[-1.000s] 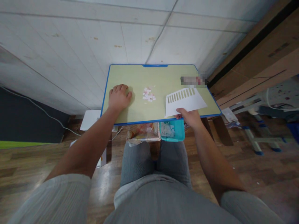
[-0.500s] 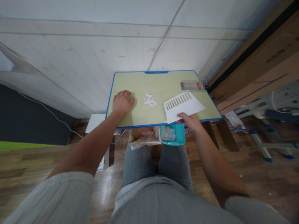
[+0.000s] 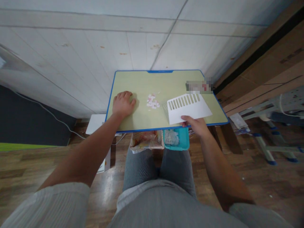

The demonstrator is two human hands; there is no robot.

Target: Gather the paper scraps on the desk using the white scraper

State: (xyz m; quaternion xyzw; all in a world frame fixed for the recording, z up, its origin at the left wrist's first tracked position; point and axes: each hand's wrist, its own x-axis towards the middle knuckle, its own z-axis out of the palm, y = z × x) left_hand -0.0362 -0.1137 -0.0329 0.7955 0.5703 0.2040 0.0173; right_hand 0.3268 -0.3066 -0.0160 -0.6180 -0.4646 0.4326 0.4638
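The card (image 3: 196,110) and scraps (image 3: 152,103) look like smooth, matt paper. The tabletop (image 3: 140,82) looks smooth and matt, the bin (image 3: 183,139) plastic, the floor (image 3: 105,186) glossy wood.

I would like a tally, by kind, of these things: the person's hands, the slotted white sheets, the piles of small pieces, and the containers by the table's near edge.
Hands: 2 (left hand, right hand)
Slotted white sheet: 1
Pile of small pieces: 1, its overlapping pieces not counted singly
Containers: 2 (turquoise container, pale container)
Total: 6
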